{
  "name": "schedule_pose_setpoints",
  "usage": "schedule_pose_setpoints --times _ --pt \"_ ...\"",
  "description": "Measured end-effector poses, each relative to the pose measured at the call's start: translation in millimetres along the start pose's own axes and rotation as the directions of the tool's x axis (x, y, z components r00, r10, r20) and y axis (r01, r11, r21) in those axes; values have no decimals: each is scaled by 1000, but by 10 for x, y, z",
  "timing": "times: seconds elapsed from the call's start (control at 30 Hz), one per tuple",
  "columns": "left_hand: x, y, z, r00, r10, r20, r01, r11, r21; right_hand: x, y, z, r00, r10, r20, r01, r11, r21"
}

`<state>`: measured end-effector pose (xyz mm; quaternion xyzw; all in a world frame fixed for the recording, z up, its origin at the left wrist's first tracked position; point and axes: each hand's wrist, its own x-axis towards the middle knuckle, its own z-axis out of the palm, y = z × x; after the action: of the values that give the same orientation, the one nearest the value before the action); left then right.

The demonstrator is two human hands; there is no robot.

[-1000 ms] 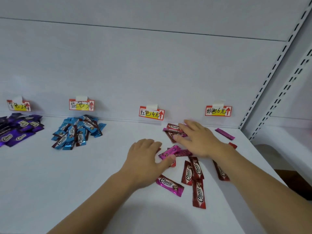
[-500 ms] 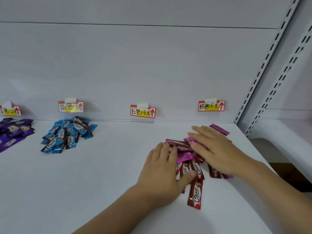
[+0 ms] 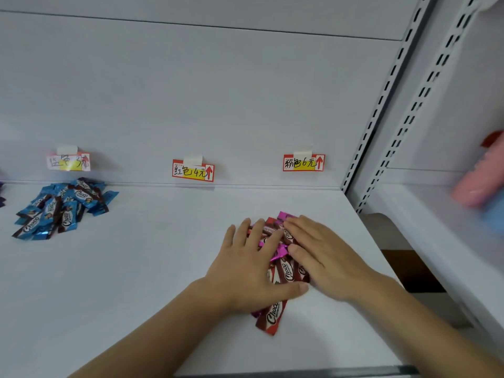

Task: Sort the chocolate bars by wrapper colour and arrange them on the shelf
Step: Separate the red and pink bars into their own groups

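Shelf (image 3: 136, 282), white, with an upright back panel carrying handwritten price tags; progress of the colour sort is read from what lies beneath each tag. Blue chocolate bars (image 3: 61, 207) form a loose heap at far left under the blurred blue tag (image 3: 68, 161); this group appears sorted, though not neatly arranged. A sliver of purple wrappers (image 3: 2, 193) shows at the left frame edge; its extent cannot be told. The space below the red tag (image 3: 193, 170) holds no bars, and the space directly below the pink tag (image 3: 303, 162) likewise. Red and pink bars remain together in one mixed pile (image 3: 281, 266) toward the front right of the shelf, well forward of both tags. Left hand (image 3: 251, 268) lies flat on the pile's left side, fingers straight and slightly spread, thumb stretched across the lower bars. Right hand (image 3: 321, 257) lies flat on the pile's right side, fingers straight and close together, tips meeting the left fingertips above the pile; neither hand grips a bar. One red bar (image 3: 271, 316) protrudes toward the viewer below the left thumb, and a pink bar (image 3: 285, 214) shows beyond the fingertips. Judged remaining: separation of red from pink, placement of each under its tag, and tidying of the heaps. A blurred pink and blue object (image 3: 482, 186) stands on the adjoining shelf at right.
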<state>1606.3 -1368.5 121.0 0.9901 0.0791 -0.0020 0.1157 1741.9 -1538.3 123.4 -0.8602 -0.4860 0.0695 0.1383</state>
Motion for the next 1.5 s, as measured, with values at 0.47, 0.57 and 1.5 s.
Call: schedule_pose_setpoints --times 0.47,0.57,1.5 --pt "-260 214 -91 948 -63 -311 -50 938 -342 -673 -183 -66 907 -1 -421 42 995 88" --pt "-512 74 -49 917 -123 -379 10 958 -287 -968 -534 82 844 -155 -513 159 987 -36" --pt "-881 905 -286 899 -412 145 175 36 -984 -895 -33 -121 872 41 -489 -50 999 -6"
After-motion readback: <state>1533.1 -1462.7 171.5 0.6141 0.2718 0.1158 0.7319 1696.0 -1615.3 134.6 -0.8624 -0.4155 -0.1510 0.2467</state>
